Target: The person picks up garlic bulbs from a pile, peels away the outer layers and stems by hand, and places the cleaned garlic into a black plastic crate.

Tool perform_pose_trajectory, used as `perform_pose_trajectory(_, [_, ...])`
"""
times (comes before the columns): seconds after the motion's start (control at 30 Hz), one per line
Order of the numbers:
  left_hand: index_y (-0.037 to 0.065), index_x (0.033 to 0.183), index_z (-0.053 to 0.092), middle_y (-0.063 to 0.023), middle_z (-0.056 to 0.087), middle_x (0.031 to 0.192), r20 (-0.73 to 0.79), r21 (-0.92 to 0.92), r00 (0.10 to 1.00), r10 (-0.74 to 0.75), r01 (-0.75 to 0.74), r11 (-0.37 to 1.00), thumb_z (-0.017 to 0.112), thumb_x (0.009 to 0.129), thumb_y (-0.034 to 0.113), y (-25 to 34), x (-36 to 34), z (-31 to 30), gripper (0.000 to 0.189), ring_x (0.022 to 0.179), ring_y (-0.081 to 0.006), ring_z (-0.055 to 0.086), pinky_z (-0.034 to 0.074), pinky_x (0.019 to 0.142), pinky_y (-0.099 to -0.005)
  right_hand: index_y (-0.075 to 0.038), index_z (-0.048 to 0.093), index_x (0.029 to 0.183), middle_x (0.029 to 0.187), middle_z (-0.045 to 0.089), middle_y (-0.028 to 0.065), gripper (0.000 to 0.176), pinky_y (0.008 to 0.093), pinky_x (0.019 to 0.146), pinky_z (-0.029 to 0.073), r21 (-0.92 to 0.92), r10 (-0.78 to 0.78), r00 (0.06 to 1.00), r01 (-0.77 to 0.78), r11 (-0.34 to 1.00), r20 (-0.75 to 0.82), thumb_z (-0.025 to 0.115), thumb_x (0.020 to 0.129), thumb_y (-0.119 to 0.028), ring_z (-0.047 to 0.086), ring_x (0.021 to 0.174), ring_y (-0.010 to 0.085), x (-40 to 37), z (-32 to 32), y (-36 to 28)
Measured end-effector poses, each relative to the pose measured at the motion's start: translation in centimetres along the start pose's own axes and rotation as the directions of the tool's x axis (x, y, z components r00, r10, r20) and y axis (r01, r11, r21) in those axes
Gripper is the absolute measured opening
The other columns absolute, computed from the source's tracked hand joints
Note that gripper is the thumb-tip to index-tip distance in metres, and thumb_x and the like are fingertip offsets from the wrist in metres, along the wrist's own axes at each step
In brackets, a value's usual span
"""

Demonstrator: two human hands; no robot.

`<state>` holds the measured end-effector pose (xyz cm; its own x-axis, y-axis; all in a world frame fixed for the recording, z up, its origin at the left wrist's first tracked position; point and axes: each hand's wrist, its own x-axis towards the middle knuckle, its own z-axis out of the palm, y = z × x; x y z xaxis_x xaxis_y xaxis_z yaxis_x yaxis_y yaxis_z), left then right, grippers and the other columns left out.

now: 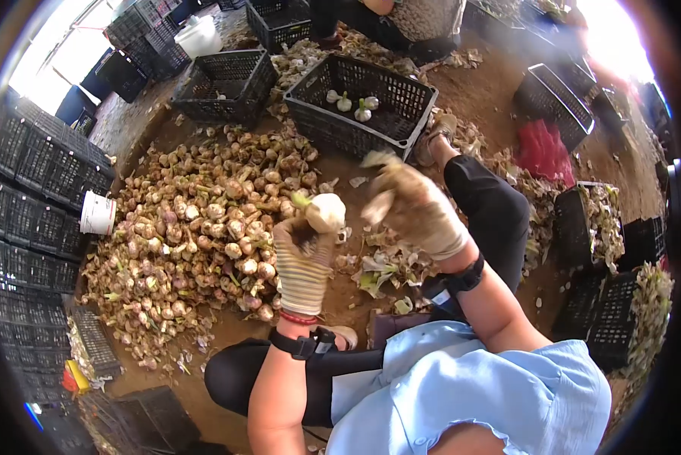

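Note:
My left hand, in a striped work glove, is closed around a pale garlic bulb with a short green stem pointing left. To its right is my gloved right hand, smeared by motion, so I cannot make out its fingers or anything in them. A large heap of garlic bulbs with dirty skins spreads to the left of my left hand. Beyond my hands stands a black plastic crate with several cleaned garlic bulbs on its floor. Loose skins lie on the ground below my right hand.
Stacked black crates line the left side, with a white bucket beside them. Another crate stands at the back left. At right are a red mesh bag and crates filled with skins. Another person sits at the back.

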<state>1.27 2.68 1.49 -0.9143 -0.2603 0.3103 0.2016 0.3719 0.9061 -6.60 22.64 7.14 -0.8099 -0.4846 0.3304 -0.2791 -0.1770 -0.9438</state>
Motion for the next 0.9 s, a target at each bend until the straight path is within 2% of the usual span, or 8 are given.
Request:
perform_pose_trajectory(0.07, [0.008, 0.119, 0.045, -0.0081, 0.061, 0.104, 0.267, -0.706, 0.866, -0.422, 0.474, 0.526, 0.073, 0.085, 0.004, 1.3, 0.6, -0.3, 0.044, 0.092, -0.0188, 0.061, 0.055, 0.091, -0.0367, 0.002, 0.059, 0.109, 0.098, 0.070, 0.0105, 0.034, 0.0293, 0.075, 0.054, 0.853, 0.207, 0.977, -0.146, 0.501, 0.046, 0.057, 0.102, -0.031, 0.066, 0.087, 0.0176, -0.4, -1.4, 2.9])
perform_pose_trajectory(0.1, [0.008, 0.118, 0.049, -0.0072, 0.062, 0.107, 0.295, -0.675, 0.800, -0.522, 0.561, 0.479, 0.073, 0.087, 0.008, 1.7, 0.9, 0.7, 0.039, 0.086, -0.0179, 0.063, 0.058, 0.087, -0.0378, 0.000, 0.060, 0.109, 0.099, 0.070, 0.0113, 0.033, 0.0304, 0.076, 0.054, 0.651, 0.201, 0.979, -0.139, 0.746, -0.021, 0.054, 0.103, -0.032, 0.066, 0.088, 0.0181, -0.3, -0.8, 3.2])
perform_pose_trajectory(0.3, [0.009, 0.111, 0.061, -0.0081, 0.068, 0.100, 0.097, -0.768, 0.872, -0.480, 0.372, 0.521, 0.071, 0.093, 0.024, -5.3, 0.1, 0.4, 0.026, 0.089, -0.0209, 0.067, 0.058, 0.082, -0.0339, -0.006, 0.064, 0.125, 0.103, 0.067, -0.0015, 0.031, 0.0291, 0.076, 0.053, 0.386, 0.508, 0.717, -0.691, 0.612, 0.478, 0.061, 0.100, -0.025, 0.062, 0.093, 0.0093, -4.4, -1.4, 13.7])
perform_pose_trajectory(0.37, [0.012, 0.113, 0.061, -0.0086, 0.069, 0.105, -0.056, -0.870, 0.772, -0.633, 0.274, 0.411, 0.071, 0.093, 0.023, -3.0, 0.7, -3.0, 0.024, 0.091, -0.0215, 0.067, 0.058, 0.082, -0.0357, -0.001, 0.062, 0.126, 0.120, 0.067, 0.0107, 0.040, 0.0360, 0.085, 0.055, 0.059, 0.874, 0.330, -0.941, 0.332, 0.356, 0.061, 0.099, -0.031, 0.067, 0.103, 0.0199, -5.6, -3.4, 16.9])
perform_pose_trajectory(0.4, [0.015, 0.114, 0.060, -0.0088, 0.069, 0.110, -0.138, -0.859, 0.728, -0.671, 0.248, 0.447, 0.071, 0.093, 0.021, -2.4, 1.1, -4.1, 0.025, 0.092, -0.0214, 0.066, 0.057, 0.082, -0.0375, -0.001, 0.059, 0.131, 0.123, 0.065, 0.0161, 0.042, 0.0389, 0.087, 0.054, -0.604, 0.924, 0.377, -0.724, 0.335, 0.061, 0.063, 0.095, -0.024, 0.067, 0.102, 0.0255, -5.7, -3.3, 16.0])
perform_pose_trajectory(0.43, [0.013, 0.117, 0.058, -0.0089, 0.068, 0.111, -0.196, -0.831, 0.746, -0.636, 0.218, 0.512, 0.070, 0.093, 0.021, -2.4, 1.2, -4.8, 0.027, 0.094, -0.0219, 0.066, 0.058, 0.083, -0.0377, -0.001, 0.055, 0.136, 0.127, 0.062, 0.0216, 0.048, 0.0417, 0.089, 0.053, -0.972, 0.813, 0.564, -0.235, -0.005, -0.140, 0.064, 0.091, -0.017, 0.067, 0.101, 0.0311, -5.6, -3.3, 14.9])
perform_pose_trajectory(0.53, [0.010, 0.117, 0.059, -0.0076, 0.068, 0.110, -0.255, -0.752, 0.740, -0.623, 0.253, 0.608, 0.067, 0.094, 0.009, -1.0, 0.3, -4.8, 0.025, 0.093, -0.0183, 0.066, 0.058, 0.079, -0.0319, -0.012, 0.053, 0.139, 0.128, 0.065, 0.0177, 0.057, 0.0413, 0.096, 0.051, -0.547, 0.702, 0.704, -0.631, 0.550, -0.106, 0.071, 0.086, -0.024, 0.063, 0.116, 0.0331, -6.4, -7.9, 27.4])
perform_pose_trajectory(0.9, [0.005, 0.117, 0.064, -0.0059, 0.068, 0.092, -0.261, -0.596, 0.764, -0.590, 0.353, 0.721, 0.062, 0.098, 0.012, -1.5, 1.5, -4.0, 0.020, 0.070, -0.0103, 0.061, 0.052, 0.055, -0.0271, -0.011, 0.049, 0.143, 0.131, 0.056, 0.0248, 0.062, 0.0462, 0.090, 0.054, -0.797, 0.706, 0.696, -0.349, 0.494, 0.133, 0.070, 0.087, -0.024, 0.062, 0.112, 0.0401, 3.9, 5.9, 32.3])
